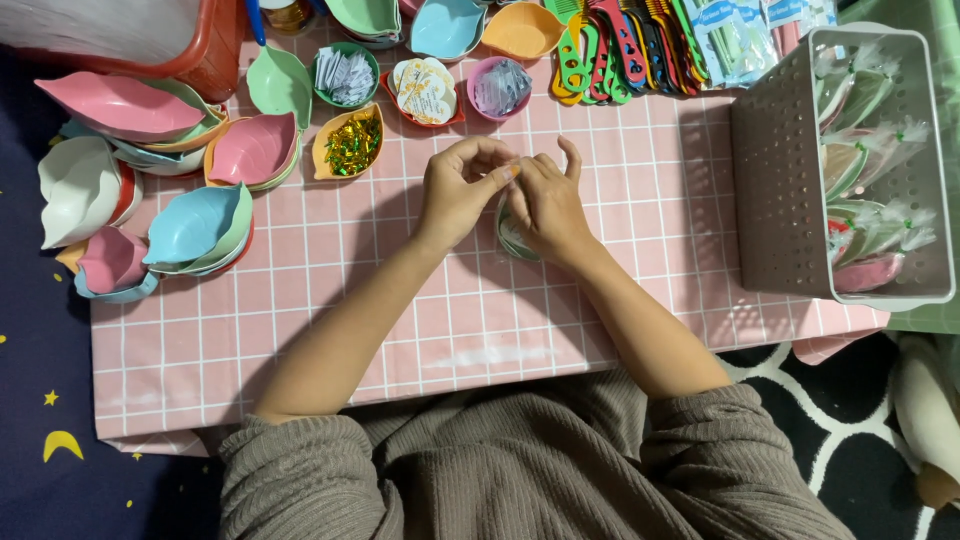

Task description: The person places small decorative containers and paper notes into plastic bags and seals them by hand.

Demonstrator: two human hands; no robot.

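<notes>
Wrapped leaf dish held between two hands over a pink grid tablecloth

Wrapped leaf dish (pixel 512 238), pale green and cased in clear film, sits at the middle of the table, mostly hidden beneath the right hand (pixel 548 205); only its lower edge shows. The right hand curls over the dish and grips its wrapping. The left hand (pixel 462 188) meets it from the side, thumb and forefinger pinched on the gathered film at the top; what exactly lies between those fingertips is too small to tell.

Near the far edge stand small bowls: one of green and gold twist ties (pixel 351 142), one of folded paper slips (pixel 345 74), one of round stickers (pixel 424 90). Stacks of coloured leaf dishes (pixel 190 228) lie to the left. A grey perforated basket (pixel 780 180) on the right holds finished wrapped dishes.

Risks, as judged: the pinch is narrow, so slack film could slip free and the gather fall open; a hard twist might tear the thin wrap; a sideways pull could slide the dish out from under the covering palm.
</notes>
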